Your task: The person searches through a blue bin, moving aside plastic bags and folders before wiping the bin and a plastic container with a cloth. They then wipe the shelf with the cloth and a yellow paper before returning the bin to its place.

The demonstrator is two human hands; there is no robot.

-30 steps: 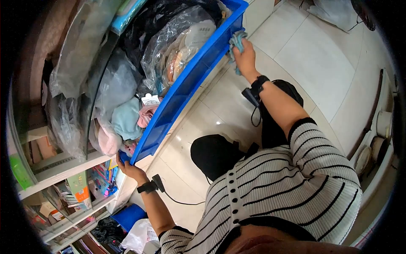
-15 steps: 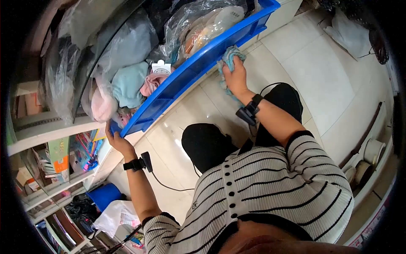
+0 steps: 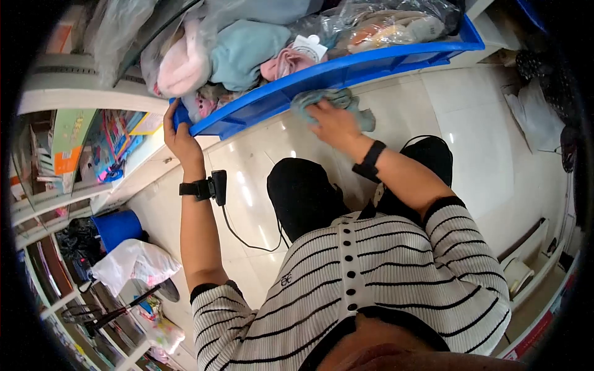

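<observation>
A long blue plastic bin (image 3: 260, 106) sits at the shelf edge, tilted in view. My left hand (image 3: 184, 145) grips its near left corner, with the fingers at the rim and partly hidden behind it. My right hand (image 3: 336, 127) presses a grey-blue cloth (image 3: 366, 119) against the outer front wall of the bin, around its middle. Inside the bin lie a pale pink plush item (image 3: 184, 65), a light blue fleecy item (image 3: 244, 52), a pink fabric item with a white tag (image 3: 288, 63) and clear plastic packages (image 3: 402, 34).
Shelves with packaged goods (image 3: 114, 145) stand at the left. Lower down are a blue bucket (image 3: 117, 229) and a white plastic bag (image 3: 136, 266). Another plastic bag (image 3: 538, 120) rests on the tiled floor (image 3: 476, 154) at the right. My knees are below the bin.
My right hand has slid the cloth leftward along the bin's front, from near the right end to about the middle. The left hand keeps its corner hold. The view has turned.
</observation>
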